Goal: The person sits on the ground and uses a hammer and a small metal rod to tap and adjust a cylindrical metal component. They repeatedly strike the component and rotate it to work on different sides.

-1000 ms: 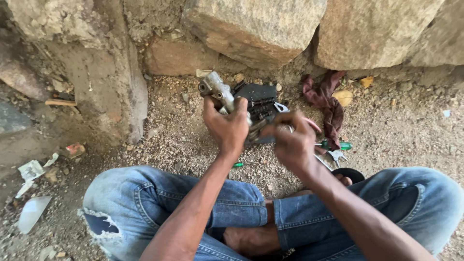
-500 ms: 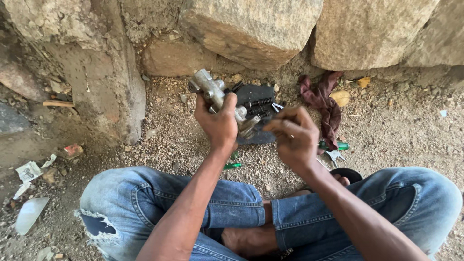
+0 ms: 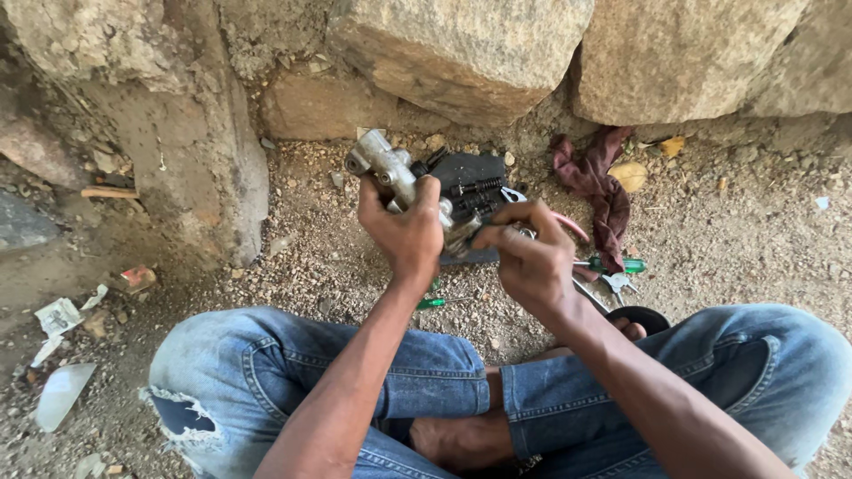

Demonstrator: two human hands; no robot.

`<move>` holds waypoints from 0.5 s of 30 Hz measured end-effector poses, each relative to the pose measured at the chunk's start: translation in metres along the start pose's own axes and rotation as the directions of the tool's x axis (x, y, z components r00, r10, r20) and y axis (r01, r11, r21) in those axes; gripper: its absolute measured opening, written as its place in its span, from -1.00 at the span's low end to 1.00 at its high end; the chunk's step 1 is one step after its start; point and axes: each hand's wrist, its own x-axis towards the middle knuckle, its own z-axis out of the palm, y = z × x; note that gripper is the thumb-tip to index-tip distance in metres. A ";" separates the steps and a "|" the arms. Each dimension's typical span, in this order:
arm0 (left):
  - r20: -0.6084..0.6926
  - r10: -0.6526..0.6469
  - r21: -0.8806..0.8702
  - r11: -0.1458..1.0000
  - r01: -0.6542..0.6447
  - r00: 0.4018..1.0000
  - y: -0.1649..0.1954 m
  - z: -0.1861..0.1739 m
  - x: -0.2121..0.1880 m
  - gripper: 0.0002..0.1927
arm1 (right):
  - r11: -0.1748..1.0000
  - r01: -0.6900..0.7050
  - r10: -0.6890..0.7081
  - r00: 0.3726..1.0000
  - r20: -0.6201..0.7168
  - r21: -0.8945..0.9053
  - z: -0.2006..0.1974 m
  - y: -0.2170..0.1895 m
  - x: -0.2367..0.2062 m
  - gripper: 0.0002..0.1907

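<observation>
— Metal cylinder part [image 3: 390, 173]: where is it?
— Held up over the crossed legs in blue jeans [image 3: 355, 372], in the left hand [image 3: 404, 231], whose fingers are wrapped tight round its middle. The right hand [image 3: 528, 257] has its fingers pinched at the near end; on what, I cannot tell.
— How will it handle?
— Probably heavy, stiff, maybe greasy; grip the barrel.
— Any containers?
— A black tray [image 3: 475, 191] on the gravel beyond, springs in it. Farther right, a dark red rag [image 3: 595, 186] beneath the boulders [image 3: 461, 53].
</observation>
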 end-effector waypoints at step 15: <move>0.005 0.168 -0.004 0.986 -0.168 0.986 0.007 0.001 -0.004 -0.55 | 0.972 0.229 -0.231 0.973 -0.025 -0.056 -0.006 -0.005 0.002 -0.68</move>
